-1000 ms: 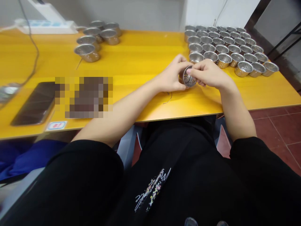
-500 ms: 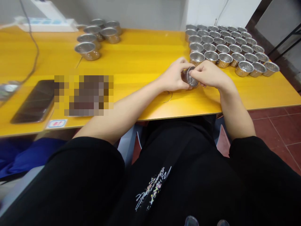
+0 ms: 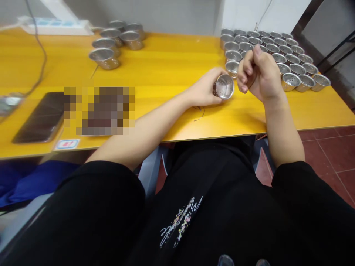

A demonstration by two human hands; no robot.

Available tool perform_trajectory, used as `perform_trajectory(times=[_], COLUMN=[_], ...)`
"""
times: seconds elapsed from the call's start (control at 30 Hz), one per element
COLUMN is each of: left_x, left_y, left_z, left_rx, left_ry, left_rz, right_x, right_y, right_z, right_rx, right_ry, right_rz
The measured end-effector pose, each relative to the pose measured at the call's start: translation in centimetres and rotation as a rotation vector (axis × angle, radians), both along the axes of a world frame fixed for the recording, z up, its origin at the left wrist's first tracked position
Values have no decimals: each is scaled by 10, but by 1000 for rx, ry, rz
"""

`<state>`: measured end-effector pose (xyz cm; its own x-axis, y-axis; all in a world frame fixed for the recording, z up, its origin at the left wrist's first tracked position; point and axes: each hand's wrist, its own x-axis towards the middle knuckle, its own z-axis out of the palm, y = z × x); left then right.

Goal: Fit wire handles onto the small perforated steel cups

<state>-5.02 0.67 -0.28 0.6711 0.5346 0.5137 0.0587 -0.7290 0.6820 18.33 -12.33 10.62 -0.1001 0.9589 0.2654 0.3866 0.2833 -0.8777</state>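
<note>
A small perforated metal cup [image 3: 226,88] is tilted with its mouth toward me, and holes show in its bottom. My left hand [image 3: 205,88] is wrapped round the cup from the left, just above the yellow table. To the right, my right hand [image 3: 263,74] is raised apart from the cup, its fingers loosely curled and its thumb pointing up. Nothing shows in that hand. Behind it stand rows of similar metal cups [image 3: 291,79], some hidden by the hand. A thin dark curved strand [image 3: 200,115] lies on the table below my left wrist.
Several more perforated cups [image 3: 105,59] stand at the back left. A white power strip [image 3: 55,27] lies behind a cable [image 3: 41,70]. At the left are a dark phone [image 3: 41,118] and a pixelated patch. The table's front edge [image 3: 216,137] runs close to my body.
My right hand has come out of the cup's mouth and moved up and to the right, its fingers loosening. The cup stays in my left hand, its mouth now uncovered.
</note>
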Motion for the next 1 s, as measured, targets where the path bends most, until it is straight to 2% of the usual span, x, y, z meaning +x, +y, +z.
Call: perform_trajectory(times=[0.17, 0.27, 0.47, 0.63, 0.83, 1.0], left_x=[-1, -5, -7, -1, 1, 4], left_y=[-3, -6, -20, -17, -16, -6], left_z=[9, 17, 31, 28, 21, 9], left_rx=[80, 107, 67, 105, 97, 136], left_ry=[-51, -36, 7, -70, -126, -236], left_rz=[5, 29, 9, 33, 2, 44], right_x=[4, 3, -12, -14, -7, -2], right_y=[8, 9, -3, -7, 9, 39], right_z=[-9, -12, -1, 3, -12, -18], right_rx=[59, 57, -5, -6, 78, 148], right_ry=[-2, -66, -220, -252, -187, -135], right_rz=[81, 63, 5, 10, 51, 282])
